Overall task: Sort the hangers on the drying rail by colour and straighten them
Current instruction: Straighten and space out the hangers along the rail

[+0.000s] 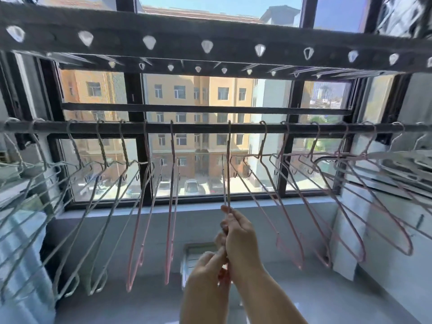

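With the left hand (211,259) and right hand (238,235) both pinching the hanger (228,171) low down, a hard tug could have unhooked it from the rail (198,127).

Only the person's bare arms show. The left hand (210,263) joins a bare left forearm (201,300), uncovered from the wrist to the picture's bottom edge. The right hand (240,235) joins a bare right forearm (268,291), likewise uncovered along its whole visible length. The fingers (230,215) are slender, the nails too blurred to tell
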{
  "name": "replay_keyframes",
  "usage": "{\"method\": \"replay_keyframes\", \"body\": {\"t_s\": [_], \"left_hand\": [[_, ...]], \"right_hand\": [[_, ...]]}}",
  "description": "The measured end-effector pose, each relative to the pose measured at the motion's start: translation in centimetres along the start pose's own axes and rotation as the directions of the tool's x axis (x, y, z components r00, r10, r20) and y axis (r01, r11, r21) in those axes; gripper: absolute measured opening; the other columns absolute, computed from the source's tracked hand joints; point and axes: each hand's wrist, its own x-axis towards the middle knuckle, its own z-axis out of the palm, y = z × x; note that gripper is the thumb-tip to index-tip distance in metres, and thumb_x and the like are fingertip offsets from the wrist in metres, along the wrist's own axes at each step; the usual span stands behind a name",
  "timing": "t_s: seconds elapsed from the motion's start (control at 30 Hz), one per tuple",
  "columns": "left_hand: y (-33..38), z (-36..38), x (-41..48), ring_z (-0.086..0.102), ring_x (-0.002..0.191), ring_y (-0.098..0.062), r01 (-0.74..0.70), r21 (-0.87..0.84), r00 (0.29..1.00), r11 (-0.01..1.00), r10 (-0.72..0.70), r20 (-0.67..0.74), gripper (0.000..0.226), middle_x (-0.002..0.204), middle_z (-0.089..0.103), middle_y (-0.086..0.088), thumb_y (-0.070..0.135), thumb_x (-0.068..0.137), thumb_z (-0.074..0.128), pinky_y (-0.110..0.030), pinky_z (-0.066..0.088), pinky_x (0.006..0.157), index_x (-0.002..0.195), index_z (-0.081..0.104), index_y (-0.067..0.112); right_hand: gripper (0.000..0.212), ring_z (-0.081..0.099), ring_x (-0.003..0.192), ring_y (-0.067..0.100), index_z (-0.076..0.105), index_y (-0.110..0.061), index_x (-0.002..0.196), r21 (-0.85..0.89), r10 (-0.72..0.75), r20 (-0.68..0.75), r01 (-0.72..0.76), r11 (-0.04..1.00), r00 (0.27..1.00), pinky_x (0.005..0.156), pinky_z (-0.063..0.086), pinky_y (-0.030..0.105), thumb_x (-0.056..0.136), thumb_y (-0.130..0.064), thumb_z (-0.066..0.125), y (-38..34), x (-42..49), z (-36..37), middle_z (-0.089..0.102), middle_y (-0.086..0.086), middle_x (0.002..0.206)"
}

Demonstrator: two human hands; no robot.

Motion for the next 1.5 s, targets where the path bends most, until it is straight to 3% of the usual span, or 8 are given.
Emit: {"method": "replay_keyframes", "body": {"t_s": [0.57, 0.97, 1.03, 1.1, 1.2, 1.33, 1.4, 1.5], "left_hand": [[2.5, 2.0, -0.3, 0.056, 0.069, 0.005, 0.038, -0.065, 0.996, 0.997, -0.032, 0.085, 0.055, 0.094, 0.046, 0.039, 0.021, 0.064, 0.051, -0.022, 0.053, 0.061, 0.103, 0.039, 0.057], [2.8, 2.1, -1.1, 0.057, 0.078, 0.003, 0.016, -0.059, 0.996, 0.998, -0.011, 0.085, 0.078, 0.105, 0.042, 0.044, 0.002, 0.071, 0.065, -0.015, 0.052, 0.068, 0.118, 0.028, 0.052], [2.8, 1.6, -1.6, 0.056, 0.083, 0.003, 0.013, -0.055, 0.994, 0.998, -0.007, 0.108, 0.08, 0.106, 0.042, 0.044, 0.008, 0.068, 0.068, -0.013, 0.051, 0.071, 0.12, 0.027, 0.053], [2.6, 0.3, -1.9, 0.055, 0.087, 0.001, -0.072, 0.014, 0.997, 0.997, 0.071, 0.035, 0.071, 0.104, 0.046, 0.038, 0.018, 0.063, 0.072, -0.01, 0.047, 0.076, 0.119, 0.038, 0.045], [2.9, -3.1, -1.7, 0.048, 0.092, 0.001, -0.222, 0.205, 0.93, 0.953, 0.271, -0.249, 0.047, 0.105, 0.05, 0.023, 0.035, 0.071, 0.07, -0.002, 0.03, 0.093, 0.112, 0.051, 0.025], [2.1, -6.8, -1.4, 0.046, 0.106, -0.015, -0.076, 0.309, 0.899, 0.948, 0.199, -0.39, 0.046, 0.112, 0.06, -0.009, 0.036, 0.076, 0.049, -0.031, 0.038, 0.096, 0.116, 0.049, 0.013], [0.7, -7.3, -1.7, 0.054, 0.106, -0.023, -0.017, 0.359, 0.918, 0.933, 0.157, -0.364, 0.048, 0.111, 0.063, -0.016, 0.025, 0.074, 0.064, -0.05, 0.043, 0.087, 0.117, 0.047, 0.013], [-1.8, -7.2, -2.8, 0.068, 0.08, -0.021, 0.015, 0.323, 0.954, 0.946, 0.084, -0.289, 0.067, 0.094, 0.069, -0.013, -0.005, 0.057, 0.079, -0.039, 0.058, 0.06, 0.113, 0.052, 0.019]], "right_hand": [[0.023, 0.028, 0.039, 0.006, 0.058, -0.009, 0.106, -0.005, 0.022, -0.012, -0.022, 1.0, 1.0, 0.039, 0.025, 0.018, 0.095, -0.005, 0.039, -1.3, 0.5, -2.6, 0.035, -0.003, 0.056], [0.026, 0.042, 0.051, 0.009, 0.056, -0.006, 0.115, -0.163, 0.041, 0.027, -0.036, 0.986, 0.999, 0.048, 0.036, 0.019, 0.095, -0.009, 0.041, -1.9, -0.3, -3.4, 0.044, 0.0, 0.064], [0.031, 0.054, 0.072, 0.013, 0.051, -0.008, 0.124, -0.418, -0.016, 0.015, 0.021, 0.908, 1.0, 0.062, 0.045, 0.022, 0.096, -0.017, 0.041, -2.0, -0.5, -3.3, 0.055, 0.003, 0.086], [0.046, 0.049, 0.112, 0.018, 0.035, -0.011, 0.137, -0.732, -0.165, 0.039, 0.141, 0.667, 0.986, 0.093, 0.041, 0.031, 0.095, -0.025, 0.043, -1.7, -1.0, -3.3, 0.049, 0.006, 0.123], [0.049, 0.028, 0.13, 0.01, 0.031, -0.02, 0.139, -0.798, -0.418, 0.205, 0.399, 0.452, 0.885, 0.11, 0.022, 0.027, 0.092, -0.022, 0.047, -2.0, -2.6, -2.0, 0.034, -0.005, 0.135], [0.043, 0.044, 0.117, 0.008, 0.037, -0.022, 0.135, -0.67, -0.185, 0.433, 0.452, 0.588, 0.882, 0.103, 0.038, 0.028, 0.093, -0.026, 0.047, -0.8, -2.8, 1.4, 0.045, -0.004, 0.133], [0.045, 0.047, 0.116, 0.012, 0.033, -0.019, 0.138, -0.665, -0.058, 0.476, 0.402, 0.63, 0.878, 0.102, 0.04, 0.03, 0.095, -0.026, 0.044, 0.5, -2.9, 3.5, 0.047, -0.001, 0.132], [0.039, 0.053, 0.092, 0.011, 0.034, -0.014, 0.134, -0.602, 0.064, 0.449, 0.248, 0.759, 0.891, 0.083, 0.043, 0.023, 0.096, -0.018, 0.039, 1.8, -2.6, 6.0, 0.056, 0.0, 0.108]]}}
